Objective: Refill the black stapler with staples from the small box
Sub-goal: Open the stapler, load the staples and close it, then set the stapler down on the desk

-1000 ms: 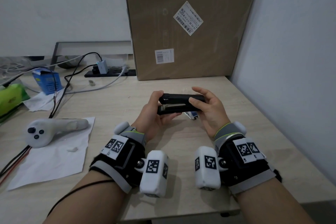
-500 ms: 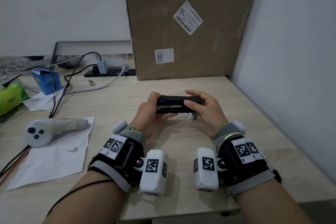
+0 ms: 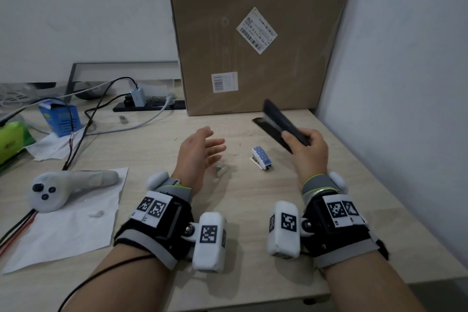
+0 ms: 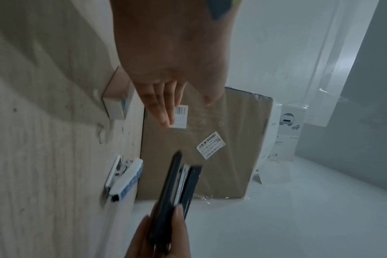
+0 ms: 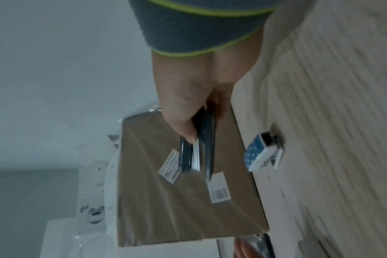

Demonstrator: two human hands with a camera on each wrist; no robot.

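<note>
My right hand (image 3: 304, 144) grips the rear end of the black stapler (image 3: 277, 121) and holds it up above the desk at the right, its top slightly lifted from its base. The same stapler (image 4: 177, 188) shows a metal strip between its two black halves; in the right wrist view the stapler (image 5: 201, 148) points away from the wrist. My left hand (image 3: 202, 152) hovers open and empty over the desk's middle, fingers straight. Just under its fingertips lies the small box (image 3: 220, 170) of staples, seen as a pale little box (image 4: 116, 103) in the left wrist view.
A small blue-dotted white stapler (image 3: 262, 158) lies between my hands. A big cardboard box (image 3: 253, 33) leans on the back wall. At the left are a white controller (image 3: 63, 185) on paper, a blue box (image 3: 60, 118), cables and a power strip. A wall bounds the desk's right.
Both hands held the black stapler together before. My left hand has let go and moved left, open. My right hand has carried the stapler up and to the right.
</note>
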